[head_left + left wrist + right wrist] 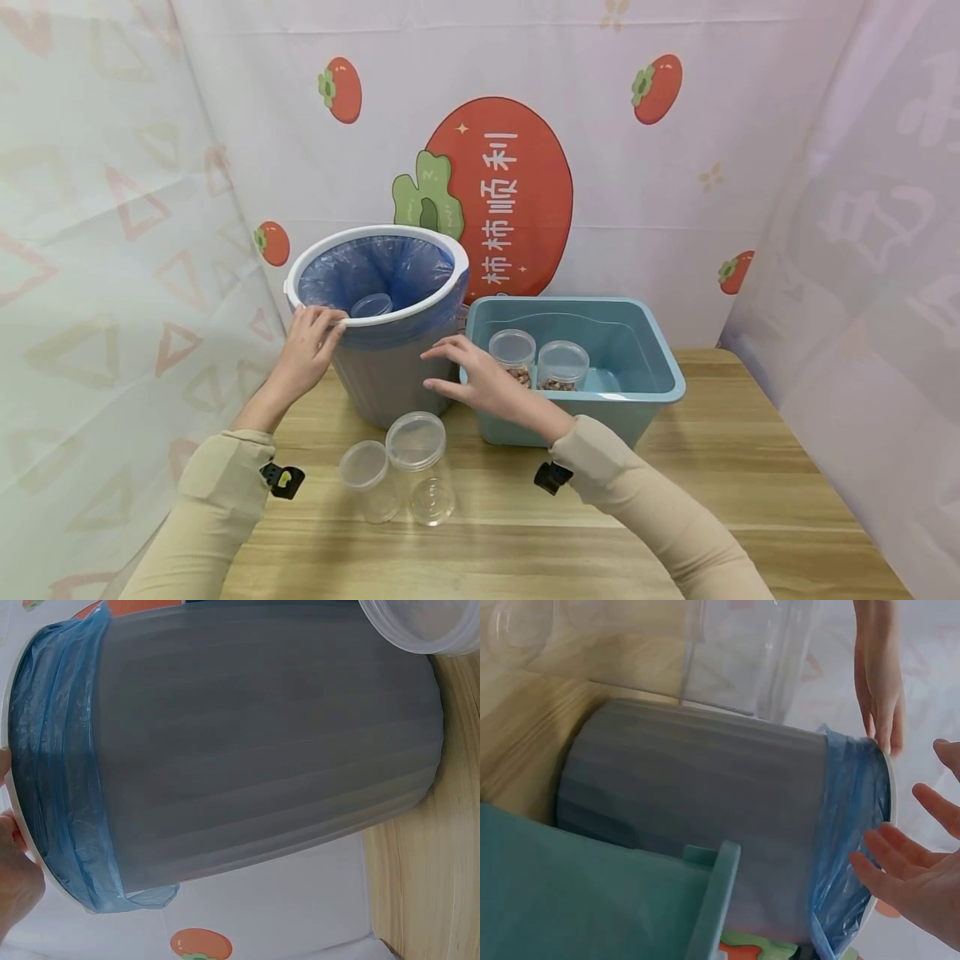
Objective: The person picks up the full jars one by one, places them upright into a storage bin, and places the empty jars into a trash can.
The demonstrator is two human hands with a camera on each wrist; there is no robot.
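My left hand point(306, 346) grips the white rim point(408, 314) of a grey trash can point(390, 375), its fingers over the front left of the rim. A blue liner bag point(337, 271) is folded over the can's edge. Inside the can shows the round clear top of a jar point(372, 306); the rest of it is hidden. Between the can and the teal bin, my right hand point(483, 379) hangs with its fingers spread, holding nothing. Two clear lidded jars, a shorter one point(367, 467) and a taller one point(417, 446), stand side by side in front of the can.
A teal plastic bin point(637, 417) stands right of the can. In it are a jar point(513, 346) and another jar point(564, 360), both with brown bits inside. A wooden table point(750, 500) carries everything, with a printed cloth point(600, 208) behind.
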